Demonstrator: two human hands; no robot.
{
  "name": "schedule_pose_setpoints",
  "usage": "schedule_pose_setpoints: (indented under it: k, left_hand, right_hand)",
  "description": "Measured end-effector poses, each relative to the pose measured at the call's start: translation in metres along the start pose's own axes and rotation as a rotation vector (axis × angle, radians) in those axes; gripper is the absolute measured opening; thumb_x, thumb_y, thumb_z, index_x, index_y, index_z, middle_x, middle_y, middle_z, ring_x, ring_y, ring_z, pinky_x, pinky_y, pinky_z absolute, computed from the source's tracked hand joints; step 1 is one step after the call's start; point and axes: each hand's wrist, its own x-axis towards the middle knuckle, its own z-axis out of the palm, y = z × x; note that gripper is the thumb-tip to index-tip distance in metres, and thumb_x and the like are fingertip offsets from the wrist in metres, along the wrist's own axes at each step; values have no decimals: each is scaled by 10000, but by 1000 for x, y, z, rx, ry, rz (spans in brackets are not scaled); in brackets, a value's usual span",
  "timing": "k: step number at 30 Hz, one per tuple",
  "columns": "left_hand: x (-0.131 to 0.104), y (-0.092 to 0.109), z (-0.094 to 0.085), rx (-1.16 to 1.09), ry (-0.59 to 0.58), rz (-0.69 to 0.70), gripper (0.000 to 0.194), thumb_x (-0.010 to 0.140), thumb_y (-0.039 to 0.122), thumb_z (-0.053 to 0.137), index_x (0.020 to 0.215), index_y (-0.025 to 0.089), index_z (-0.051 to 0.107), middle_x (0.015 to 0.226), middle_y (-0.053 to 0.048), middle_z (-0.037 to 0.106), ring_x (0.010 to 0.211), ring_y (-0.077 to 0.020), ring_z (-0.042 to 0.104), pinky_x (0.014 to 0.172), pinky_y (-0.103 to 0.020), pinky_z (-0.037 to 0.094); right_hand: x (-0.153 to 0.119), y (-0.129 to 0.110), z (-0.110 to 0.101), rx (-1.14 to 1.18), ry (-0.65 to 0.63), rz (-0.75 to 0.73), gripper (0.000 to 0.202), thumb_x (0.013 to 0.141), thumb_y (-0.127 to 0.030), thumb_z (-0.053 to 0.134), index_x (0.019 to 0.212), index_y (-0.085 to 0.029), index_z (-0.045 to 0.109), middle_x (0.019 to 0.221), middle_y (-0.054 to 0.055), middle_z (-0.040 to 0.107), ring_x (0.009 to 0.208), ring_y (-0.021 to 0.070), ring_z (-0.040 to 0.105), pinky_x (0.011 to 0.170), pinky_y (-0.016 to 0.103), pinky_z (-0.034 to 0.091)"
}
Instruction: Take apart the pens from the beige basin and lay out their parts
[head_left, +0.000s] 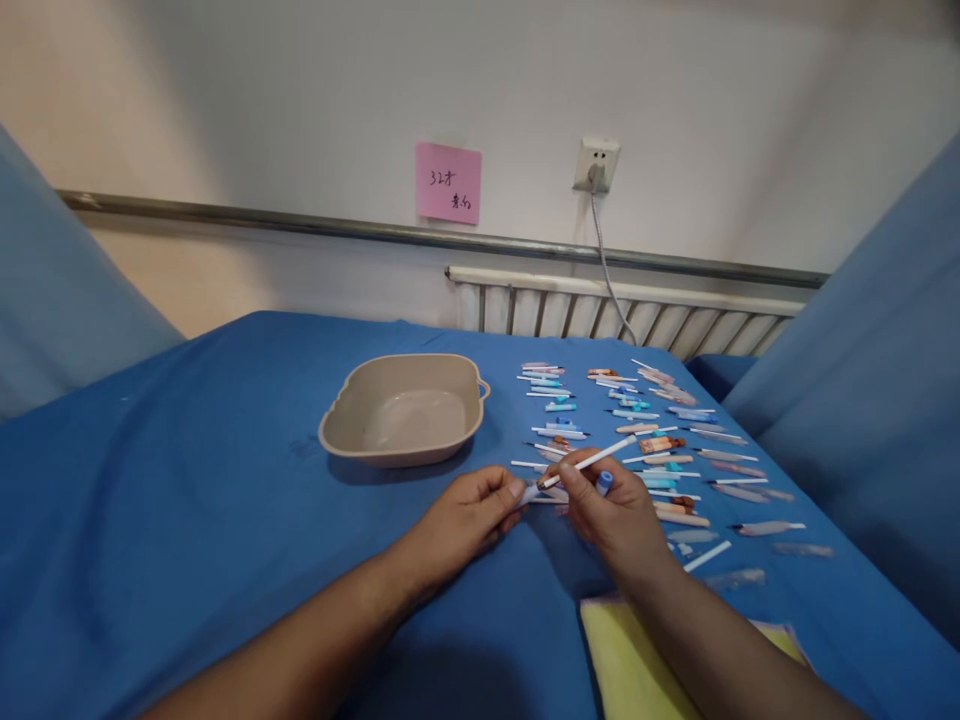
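Note:
My left hand (469, 508) pinches a pale blue pen barrel (529, 493) between thumb and fingers over the blue cloth. Close on its right, my right hand (613, 515) is closed on a white pen refill (596, 458), which slants up to the right. The refill's brownish lower end is at the mouth of the barrel; whether it is inside I cannot tell. A blue cap (604, 482) sticks up from the fingers of my right hand. Behind and beside this hand lie rows of pen parts (660, 481), with barrels, caps and white refills.
A beige plastic basin (352, 445) stands left of the pen parts. A yellow cloth or sheet (626, 650) lies under my right forearm. Behind the table are a radiator (540, 300), a metal rail (337, 228), a pink note (448, 183) and a socket (597, 163) with a cord.

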Motion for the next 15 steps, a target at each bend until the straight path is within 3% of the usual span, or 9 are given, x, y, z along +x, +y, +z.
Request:
schedule_pose_setpoints:
  k: [5,8,12,15]
  left_hand:
    - [1,-2,-1,-33,-9,-17,381,808,525,540,697,175,437,535,76,392,409,-38,263,395,-199,147]
    - [0,-3,0,-56,-35,-46,378,833,529,497,721,170,461,537,72,405,397,-37,248,385,-199,129]
    - [-2,-4,2,-132,-82,-71,336,856,502,479,819,168,502,582,59,453,389,-33,245,378,-202,117]
    - [-4,-4,5,-196,-121,-77,311,864,467,493,841,158,522,581,61,444,387,-25,233,385,-199,117]
  right_hand:
    - [2,3,2,-26,-16,-2,259,781,-419,648,761,-162,625,440,-88,352,375,45,262,364,194,161]
    - [3,1,3,-59,-5,-23,256,777,-415,649,753,-160,636,500,-64,433,396,47,282,375,198,191]
    - [1,-4,4,-112,-18,-82,236,751,-390,676,712,-159,646,631,-8,567,497,83,415,461,218,330]
    - [0,-6,6,-108,-105,-137,200,763,-363,667,713,-170,649,662,14,608,622,137,520,596,262,420]
